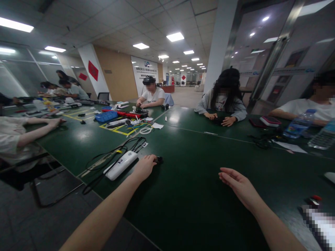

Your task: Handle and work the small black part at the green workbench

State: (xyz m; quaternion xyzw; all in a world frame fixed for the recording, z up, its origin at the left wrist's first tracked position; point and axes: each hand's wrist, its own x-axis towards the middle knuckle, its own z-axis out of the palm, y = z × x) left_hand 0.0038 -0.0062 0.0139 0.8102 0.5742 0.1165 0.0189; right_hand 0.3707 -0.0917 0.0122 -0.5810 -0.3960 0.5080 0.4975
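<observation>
My left hand [145, 166] rests on the green table with its fingers closed on a small black object [159, 159], whose kind I cannot make out. Close to the left of that hand lies a white power bank-like box [121, 165] marked "2", with black cables [104, 153] looped beside and over it. My right hand [237, 183] hovers over the table further right, its fingers stretched out and slightly curved. Nothing shows between them.
Beyond my left hand sit a blue tray [106, 116], loose wires [140, 127] and papers [157, 126]. To the right are water bottles [299, 124], black cables [265, 140] and a red-topped item [315, 198]. Several people work around the green table [188, 202].
</observation>
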